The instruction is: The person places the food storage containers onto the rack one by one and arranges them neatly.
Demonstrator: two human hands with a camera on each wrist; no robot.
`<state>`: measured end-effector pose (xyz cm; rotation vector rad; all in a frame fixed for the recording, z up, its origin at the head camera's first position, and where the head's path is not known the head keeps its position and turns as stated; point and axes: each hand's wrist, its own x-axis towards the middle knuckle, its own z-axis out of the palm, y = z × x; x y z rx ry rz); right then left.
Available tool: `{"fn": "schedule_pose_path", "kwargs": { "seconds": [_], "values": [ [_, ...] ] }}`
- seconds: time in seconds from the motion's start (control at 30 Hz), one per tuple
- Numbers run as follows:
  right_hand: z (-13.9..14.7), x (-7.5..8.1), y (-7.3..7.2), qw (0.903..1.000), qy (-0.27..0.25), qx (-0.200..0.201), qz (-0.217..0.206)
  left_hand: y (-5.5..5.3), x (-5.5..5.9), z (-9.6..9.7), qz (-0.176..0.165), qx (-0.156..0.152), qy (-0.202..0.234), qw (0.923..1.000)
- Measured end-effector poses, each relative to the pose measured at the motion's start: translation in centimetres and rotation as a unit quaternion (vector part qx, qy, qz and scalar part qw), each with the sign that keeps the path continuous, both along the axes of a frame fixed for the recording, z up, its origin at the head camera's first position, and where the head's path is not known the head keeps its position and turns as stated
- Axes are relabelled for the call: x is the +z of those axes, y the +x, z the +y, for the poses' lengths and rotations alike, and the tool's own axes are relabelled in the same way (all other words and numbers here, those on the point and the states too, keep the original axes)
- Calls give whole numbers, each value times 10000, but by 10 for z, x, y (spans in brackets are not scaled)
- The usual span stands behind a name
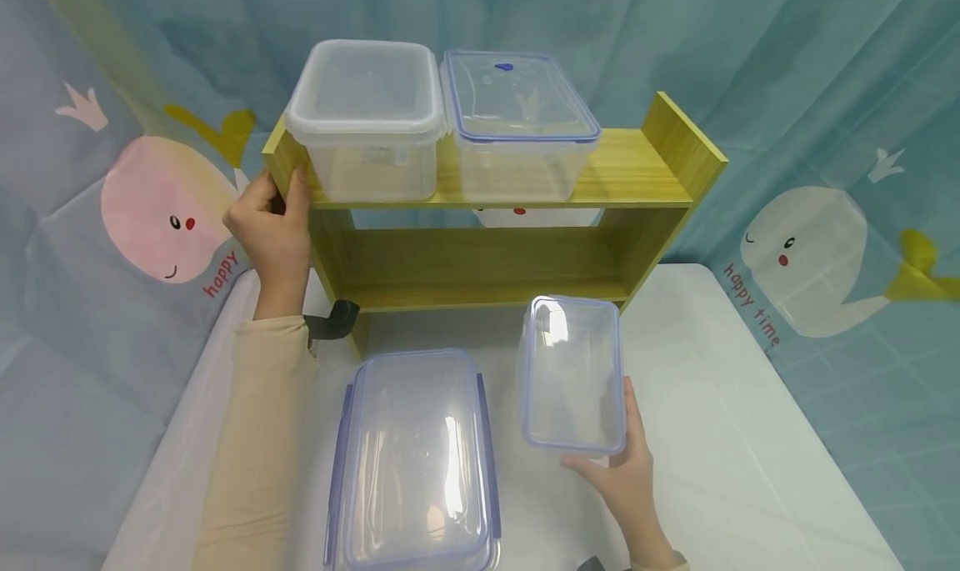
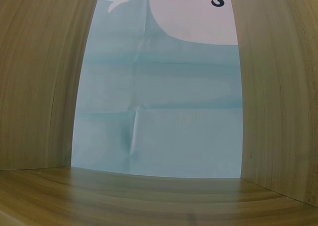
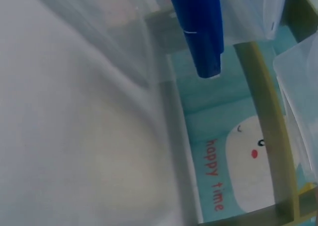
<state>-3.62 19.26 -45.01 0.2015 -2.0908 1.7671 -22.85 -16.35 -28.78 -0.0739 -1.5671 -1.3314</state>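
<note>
Gripping shelf (image 1: 615,171) with left hand (image 1: 273,229), box (image 1: 573,375) with right hand (image 1: 630,475). Apparently shelved white tub (image 1: 367,162), blue tub (image 1: 517,96); likely have box, case (image 1: 420,463) left.

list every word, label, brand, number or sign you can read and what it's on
"happy": left curtain
"happy time": right curtain
"happy time": curtain behind the shelf, right wrist view
Too small to read: blue mark on the shelf-top blue-rimmed lid; faint mark on the white-lidded container
</note>
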Motion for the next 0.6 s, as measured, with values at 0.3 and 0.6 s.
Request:
{"fn": "schedule_pose_path", "kwargs": {
  "seconds": [0.3,0.6],
  "values": [
    [6,5,-4,9927,-127,495,1094,-1,0,0,-30,14,14,10000],
    [6,9,-5,9923,-223,481,1117,0,0,0,-57,-1,80,10000]
  ]
}}
